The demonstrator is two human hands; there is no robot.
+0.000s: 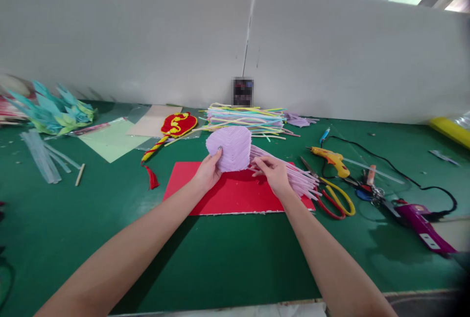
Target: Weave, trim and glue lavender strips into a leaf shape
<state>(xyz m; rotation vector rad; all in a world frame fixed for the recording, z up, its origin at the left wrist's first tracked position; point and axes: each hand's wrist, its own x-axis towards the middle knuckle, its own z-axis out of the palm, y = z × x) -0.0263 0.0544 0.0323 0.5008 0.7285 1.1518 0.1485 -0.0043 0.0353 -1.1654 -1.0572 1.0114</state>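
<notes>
1. Green felt covers the worktable point(227, 258), and white partition panels point(147, 33) close off its far side.
2. We find a red sheet point(227, 194) lying flat at the centre of the table, under both hands.
3. We hold a lilac woven piece point(230, 147) tilted up above the far edge of the red sheet. The left hand point(207, 172) grips its lower left edge, thumb on the front face and fingers curled behind.
4. The right hand point(273, 172) is closed, with its fingertips pinching the bundle of lilac strips point(293, 175) where it meets the lower right edge of the woven piece. The bundle fans out to the right across the sheet.
5. Scissors point(336, 199) with yellow and red handles lie just beside the strip ends. A yellow glue gun point(330, 156) sits behind them, and a purple tool point(422, 224) lies farther right.
6. A stack of pastel strips point(246, 119) rests behind the woven piece, near the panels.
7. A red and yellow ornament point(178, 125) with a tassel lies to the left of the stack.
8. Teal paper leaves point(55, 109) and clear sticks point(42, 155) occupy the far left.
</notes>
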